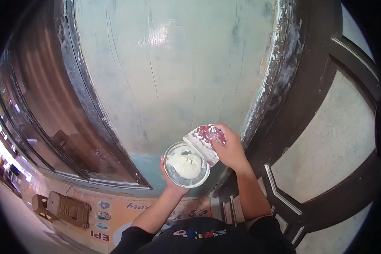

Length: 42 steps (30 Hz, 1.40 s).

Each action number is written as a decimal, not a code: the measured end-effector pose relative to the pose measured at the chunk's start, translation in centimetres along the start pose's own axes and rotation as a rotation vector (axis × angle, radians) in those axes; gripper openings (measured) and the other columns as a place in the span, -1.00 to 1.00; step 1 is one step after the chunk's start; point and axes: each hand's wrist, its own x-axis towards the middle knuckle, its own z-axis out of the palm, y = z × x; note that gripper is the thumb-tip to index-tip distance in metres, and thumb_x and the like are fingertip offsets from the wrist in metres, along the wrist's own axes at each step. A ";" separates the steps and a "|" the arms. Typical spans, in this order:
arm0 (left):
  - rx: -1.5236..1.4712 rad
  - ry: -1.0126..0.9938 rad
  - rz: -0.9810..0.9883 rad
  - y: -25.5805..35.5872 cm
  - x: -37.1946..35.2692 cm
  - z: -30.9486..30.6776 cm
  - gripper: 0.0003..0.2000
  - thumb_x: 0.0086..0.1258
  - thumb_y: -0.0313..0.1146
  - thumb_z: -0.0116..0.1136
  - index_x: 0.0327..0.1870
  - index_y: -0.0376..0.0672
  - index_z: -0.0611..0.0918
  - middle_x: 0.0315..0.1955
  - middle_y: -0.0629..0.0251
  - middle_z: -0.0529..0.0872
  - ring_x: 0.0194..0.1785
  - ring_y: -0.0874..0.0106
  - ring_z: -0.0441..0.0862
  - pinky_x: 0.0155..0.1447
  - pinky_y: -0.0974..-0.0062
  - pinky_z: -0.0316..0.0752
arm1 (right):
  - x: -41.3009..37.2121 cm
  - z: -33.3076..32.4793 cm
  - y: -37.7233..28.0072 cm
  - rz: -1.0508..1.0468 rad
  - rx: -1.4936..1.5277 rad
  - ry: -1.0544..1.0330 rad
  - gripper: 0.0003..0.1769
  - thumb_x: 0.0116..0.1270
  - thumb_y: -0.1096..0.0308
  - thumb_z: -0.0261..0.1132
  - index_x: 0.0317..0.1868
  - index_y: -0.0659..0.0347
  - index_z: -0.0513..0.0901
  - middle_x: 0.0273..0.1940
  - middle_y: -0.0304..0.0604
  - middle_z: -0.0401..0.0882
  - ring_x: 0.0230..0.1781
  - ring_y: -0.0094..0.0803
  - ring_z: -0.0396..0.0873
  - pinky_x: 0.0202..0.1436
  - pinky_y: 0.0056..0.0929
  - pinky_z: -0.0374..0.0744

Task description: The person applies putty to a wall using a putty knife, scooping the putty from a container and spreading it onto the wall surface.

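Note:
My left hand (173,183) is wrapped around the side and underside of a round bowl (187,184). A thick mound of pale putty (188,166) lies inside it. In my right hand (229,149) is a putty knife (200,144) with a wide, coated blade and a red, putty-smeared grip. The blade's lower edge is right at the bowl's right rim. Behind both hands rises a wall panel (173,72) with a pale greenish coat, thin dark vertical streaks and a bluer strip near its bottom.
Dark frames with flaking paint border the panel. A glazed window (38,80) is at left; a dark panelled door (326,139) stands at right. Brown plastic stools (67,208) sit at lower left beside an orange printed banner (127,207) on the floor.

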 end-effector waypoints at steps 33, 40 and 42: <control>-0.094 -0.168 -0.096 2.5 3.7 2.2 -0.27 0.37 0.38 -0.21 0.34 0.01 0.49 0.30 0.18 0.53 0.33 0.08 0.47 0.41 0.00 0.34 | -1.1 1.1 -1.2 -0.283 -0.019 0.272 -0.72 0.52 0.35 0.15 0.09 0.33 0.39 -0.20 -0.07 0.60 -0.23 -0.39 0.57 -0.10 -0.34 0.54; -0.060 -0.112 -0.073 2.4 4.0 2.3 -0.24 0.38 0.41 -0.28 0.35 0.00 0.47 0.30 0.20 0.52 0.33 0.10 0.46 0.42 0.00 0.32 | 0.1 1.5 -0.6 -0.188 0.049 0.236 -0.75 0.50 0.41 0.14 0.10 0.32 0.43 -0.16 -0.17 0.63 -0.14 -0.56 0.54 -0.04 -0.46 0.54; -0.096 -0.149 -0.096 2.8 3.8 2.0 -0.23 0.37 0.41 -0.29 0.37 -0.01 0.46 0.32 0.19 0.50 0.35 0.09 0.45 0.43 0.00 0.30 | 0.5 1.8 -0.9 -0.093 0.040 0.130 -0.76 0.51 0.37 0.15 0.04 0.35 0.44 -0.26 -0.03 0.64 -0.26 -0.45 0.58 -0.13 -0.35 0.56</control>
